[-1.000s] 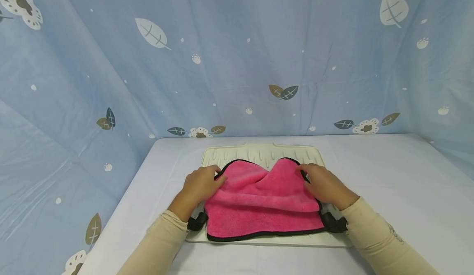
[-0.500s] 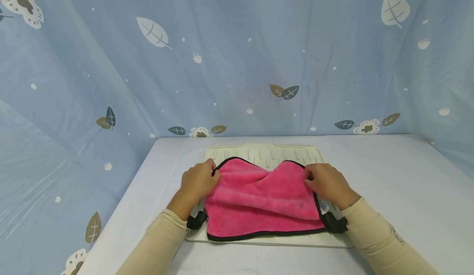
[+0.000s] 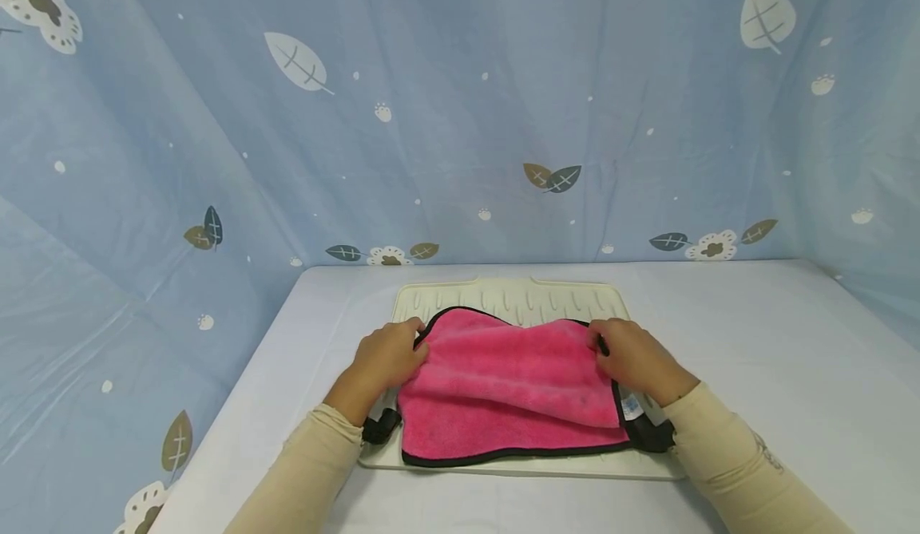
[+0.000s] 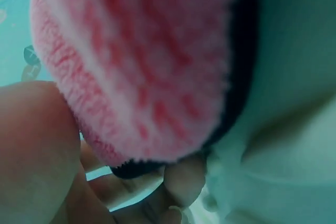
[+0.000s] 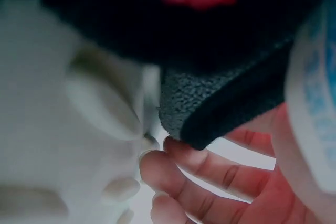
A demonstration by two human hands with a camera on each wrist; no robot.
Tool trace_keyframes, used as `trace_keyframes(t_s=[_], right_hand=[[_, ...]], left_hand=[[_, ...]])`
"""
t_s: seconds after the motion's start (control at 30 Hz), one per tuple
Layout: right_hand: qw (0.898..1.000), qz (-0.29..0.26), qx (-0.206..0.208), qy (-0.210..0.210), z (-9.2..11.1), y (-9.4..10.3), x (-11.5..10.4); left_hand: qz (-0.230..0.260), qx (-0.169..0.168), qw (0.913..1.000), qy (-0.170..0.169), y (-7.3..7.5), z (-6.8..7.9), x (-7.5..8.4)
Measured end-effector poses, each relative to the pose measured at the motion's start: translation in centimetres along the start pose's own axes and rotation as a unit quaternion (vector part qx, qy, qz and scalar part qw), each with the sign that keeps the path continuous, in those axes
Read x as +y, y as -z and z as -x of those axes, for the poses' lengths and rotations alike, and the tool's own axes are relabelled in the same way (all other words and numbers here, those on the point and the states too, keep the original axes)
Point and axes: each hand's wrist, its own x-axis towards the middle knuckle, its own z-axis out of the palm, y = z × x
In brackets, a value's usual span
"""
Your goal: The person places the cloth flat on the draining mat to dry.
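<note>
A pink plush towel point(image 3: 510, 370) with black edging lies rumpled across a cream ribbed mat point(image 3: 506, 294). My left hand point(image 3: 382, 356) holds its far left corner, the thumb on the pink side and other fingers point(image 4: 184, 182) beneath. At the far right corner, my right hand point(image 3: 636, 358) grips the black border. The right wrist view shows a grey underside point(image 5: 191, 95) of the towel above the curled fingers point(image 5: 210, 166). A white and blue label point(image 3: 632, 406) pokes out beside the right edge. Towel folds hide part of both hands' fingers in the wrist views.
A white-covered table point(image 3: 755, 342) carries the mat. Blue curtain point(image 3: 460, 119) with leaf and flower prints hangs behind and at the sides. Black wrist devices point(image 3: 381, 426) sit under both wrists, close to the towel's sides.
Both hands have spread slightly apart, and the dip in the towel's far edge has become shallower. The right far corner looks flatter, and more of the label shows.
</note>
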Motion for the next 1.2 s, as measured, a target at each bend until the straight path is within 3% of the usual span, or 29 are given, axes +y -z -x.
trace_keyframes(t_s=[0.13,0.33,0.47,0.67,1.2], right_hand=[[1.0,0.005,0.004,0.008,0.0,-0.1,0.1],[0.999,0.015,0.025,0.014,-0.1,-0.2,0.3],[0.997,0.016,0.067,0.023,-0.2,-0.1,0.1],[0.991,0.009,0.126,0.033,-0.2,-0.1,-0.2],[0.986,0.009,0.168,0.019,0.1,0.2,-0.1]], left_hand=[[0.012,0.002,0.9997,-0.019,-0.2,-0.1,0.3],[0.024,0.047,0.9975,-0.046,-0.4,-0.3,0.6],[0.016,0.079,0.9953,-0.054,-0.2,-0.3,0.6],[0.009,0.122,0.9919,-0.032,0.1,-0.1,0.3],[0.034,0.142,0.9891,0.015,1.1,-0.2,-0.4]])
